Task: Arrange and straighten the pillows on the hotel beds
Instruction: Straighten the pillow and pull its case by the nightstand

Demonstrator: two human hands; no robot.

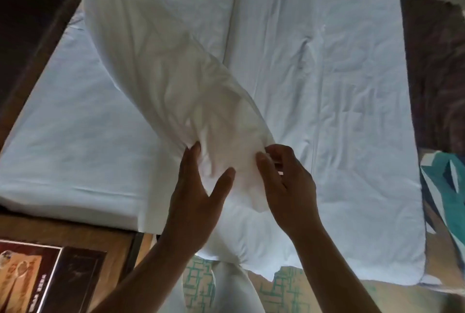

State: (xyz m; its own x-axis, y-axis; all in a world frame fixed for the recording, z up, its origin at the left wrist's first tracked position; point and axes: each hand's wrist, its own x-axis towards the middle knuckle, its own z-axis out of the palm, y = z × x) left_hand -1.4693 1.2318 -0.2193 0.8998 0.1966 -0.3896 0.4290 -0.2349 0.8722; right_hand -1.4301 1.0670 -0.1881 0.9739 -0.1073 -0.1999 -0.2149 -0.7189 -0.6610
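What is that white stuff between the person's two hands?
In the head view, the near end of a white pillow lies between the left hand and the right hand. Both hands touch its bunched fabric, above the flat white bedding.

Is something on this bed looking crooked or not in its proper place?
Yes. The white pillow lies diagonally across the bed instead of square to it, its case wrinkled and bunched at the near end, where the left hand and right hand are on it. The flat pillow beside it is creased too.
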